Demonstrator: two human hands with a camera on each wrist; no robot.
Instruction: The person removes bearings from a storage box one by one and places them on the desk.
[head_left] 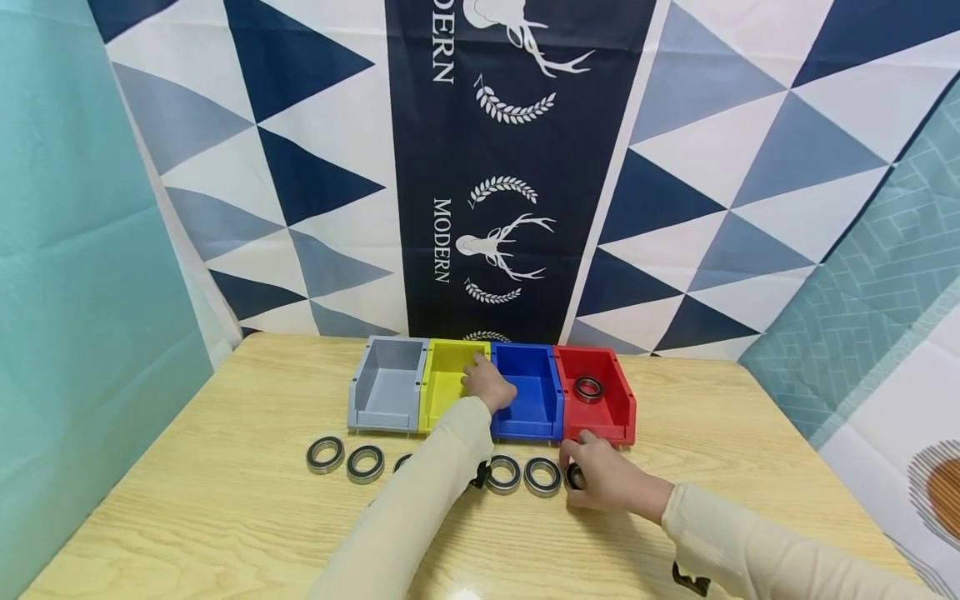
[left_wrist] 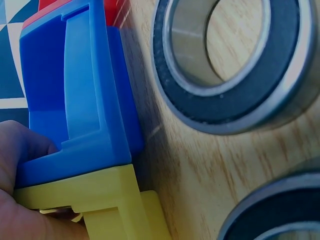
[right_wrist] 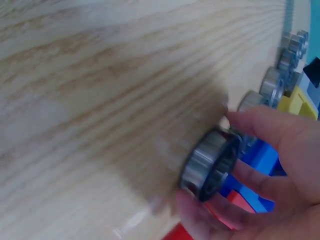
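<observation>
One bearing ring (right_wrist: 210, 165) is pinched in the right hand (head_left: 603, 479), its grip closed round the ring and lifting it on edge just off the counter (head_left: 187, 500), close before the red bin (head_left: 615, 412). Beside it, more rings (head_left: 521, 475) lie flat in a row on the counter. A single ring (head_left: 588, 388) lies inside the red bin. The left hand (head_left: 487, 385) rests on the wall between the yellow bin (head_left: 442, 387) and the blue bin (head_left: 532, 392), fingers curled over it. A grey bin (head_left: 382, 387) stands at the far left.
</observation>
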